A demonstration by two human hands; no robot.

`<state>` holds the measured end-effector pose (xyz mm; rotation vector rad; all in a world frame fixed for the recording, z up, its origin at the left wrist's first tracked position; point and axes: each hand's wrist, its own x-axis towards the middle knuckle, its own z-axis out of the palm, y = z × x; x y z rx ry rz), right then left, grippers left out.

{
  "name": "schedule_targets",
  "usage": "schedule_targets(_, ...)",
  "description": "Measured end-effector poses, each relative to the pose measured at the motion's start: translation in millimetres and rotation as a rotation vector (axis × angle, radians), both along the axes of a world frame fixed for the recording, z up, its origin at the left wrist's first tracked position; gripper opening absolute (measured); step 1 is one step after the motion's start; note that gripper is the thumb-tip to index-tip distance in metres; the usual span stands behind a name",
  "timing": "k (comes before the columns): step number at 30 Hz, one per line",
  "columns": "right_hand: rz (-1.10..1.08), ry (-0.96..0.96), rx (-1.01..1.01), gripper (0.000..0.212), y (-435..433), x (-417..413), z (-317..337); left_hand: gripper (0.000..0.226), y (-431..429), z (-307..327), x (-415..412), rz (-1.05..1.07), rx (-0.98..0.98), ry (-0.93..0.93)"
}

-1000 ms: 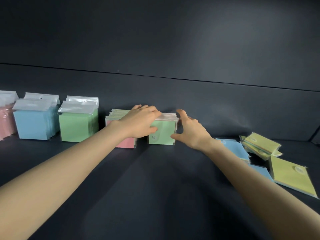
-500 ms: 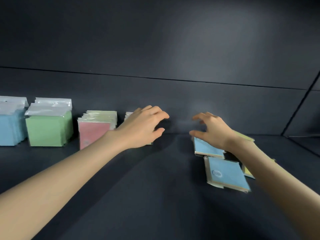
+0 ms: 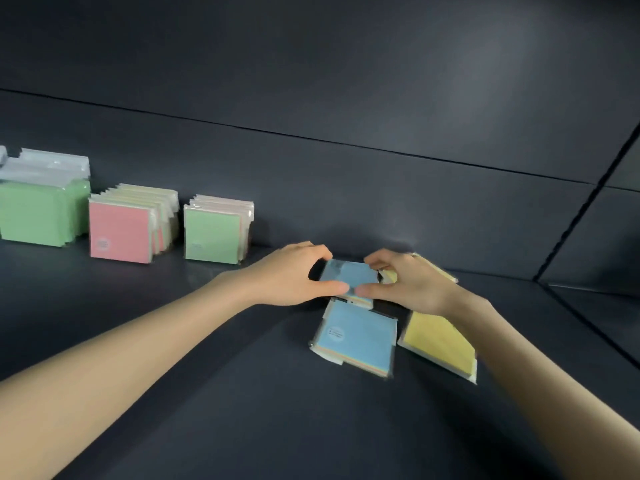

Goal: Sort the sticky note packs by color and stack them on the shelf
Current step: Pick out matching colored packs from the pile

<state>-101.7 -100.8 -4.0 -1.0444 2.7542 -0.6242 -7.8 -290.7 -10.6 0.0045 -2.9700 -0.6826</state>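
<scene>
1. Both hands are at the right-centre of the shelf [image 3: 207, 393], toward its rear edge. The left hand [image 3: 294, 275] and right hand [image 3: 408, 285] close on opposite sides of one blue pack [image 3: 349, 277], thumbs at its near edge and fingers curled over its far edge. The grip is a two-sided pinch; whether the pack is clear of the shelf cannot be told.

2. Judgement: the two-handed hold squares the pack and steadies its slippery wrapper before it goes to a colour stack.

3. Loose stock: a second blue pack [image 3: 356, 337] lies flat just in front of the held one, its far edge tucked under or against it. A yellow pack [image 3: 440, 341] lies flat beside it, toward the shelf's right end, partly under the right wrist. More yellow packs [image 3: 446, 275] show behind the right hand; count unclear.

4. Sorted stock stands upright along the rear edge toward the left end: a large green stack [image 3: 38, 213], a row fronted by a pink pack [image 3: 119, 232], and a row fronted by a green pack [image 3: 213, 230]. No blue stack is in view.

5. Open room: the front of the shelf is bare, as is the rear strip between the green-fronted row and the hands. The right end is closed by a side panel [image 3: 609, 237].

6. Risk, as judgement: the loose packs nearly touch, so lifting may drag the neighbour.
</scene>
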Motion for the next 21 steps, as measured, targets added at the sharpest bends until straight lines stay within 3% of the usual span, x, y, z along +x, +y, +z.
schedule_targets(3, 0.029, 0.037, 0.013, 0.065, -0.2, -4.0, -11.1, 0.057, 11.6, -6.0, 0.0, 0.07, 0.153, -0.071)
schedule_targets(6, 0.07, 0.076, 0.038, 0.06, -0.1, -5.0, -17.1, 0.048, 19.2, -16.5, -0.5, 0.157, 0.3, 0.001)
schedule_targets(11, 0.127, 0.077, -0.14, 0.068, 0.4, -2.6, -16.0, 0.058, 25.6, -18.7, -1.7, 0.335, 0.691, 0.12)
schedule_targets(15, 0.168, -0.029, -0.351, 0.082, 1.5, 1.2, -13.5, 0.023, 27.2, -15.8, 3.8, 0.242, 0.976, 0.161)
schedule_targets(18, 0.096, -0.197, -0.576, 0.087, 1.0, 5.3, -9.9, 0.021, 27.0, -13.6, 8.4, 0.237, 1.042, 0.216)
schedule_targets(21, 0.011, -0.339, -0.674, 0.063, 1.6, 7.0, -6.9, 0.023, 27.0, -14.8, 11.1, 0.211, 1.06, 0.196)
